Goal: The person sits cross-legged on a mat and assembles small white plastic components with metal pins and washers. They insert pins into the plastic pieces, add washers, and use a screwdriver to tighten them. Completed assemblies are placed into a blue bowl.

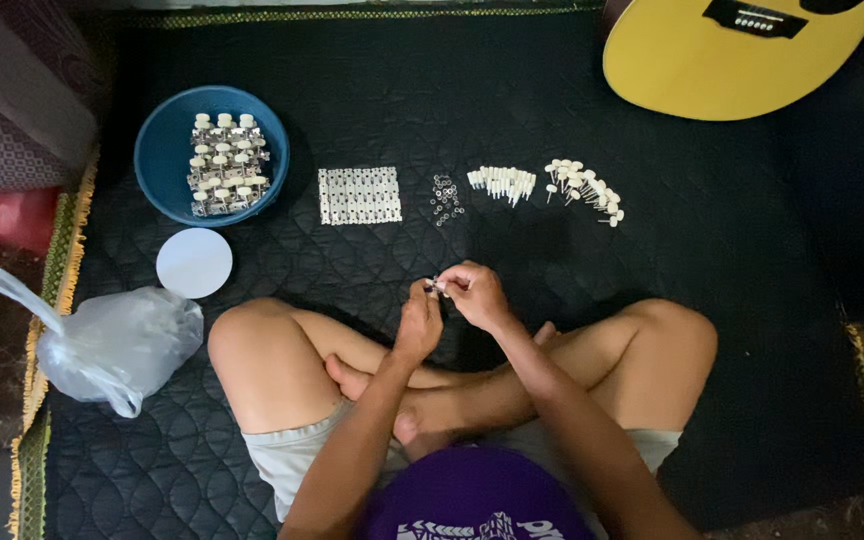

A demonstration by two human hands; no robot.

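I sit cross-legged on a black quilted mat [732, 260]. My left hand [419, 322] and my right hand [474, 293] meet in front of my knees, both pinching one small metal part [438, 286] between the fingertips. Ahead of them lie a cluster of small metal rings [444, 197], a row of white pegs [502, 183], a pile of white knobbed pins [584, 189] and a flat grid of small silver pieces [359, 195]. A blue bowl [167, 150] at the upper left holds several tuning machines with white knobs [225, 163].
A yellow acoustic guitar body [722, 55] lies at the top right. A white round lid [194, 263] and a clear plastic bag [117, 345] sit to the left of my knee. Cushions [12, 110] border the mat's left edge.
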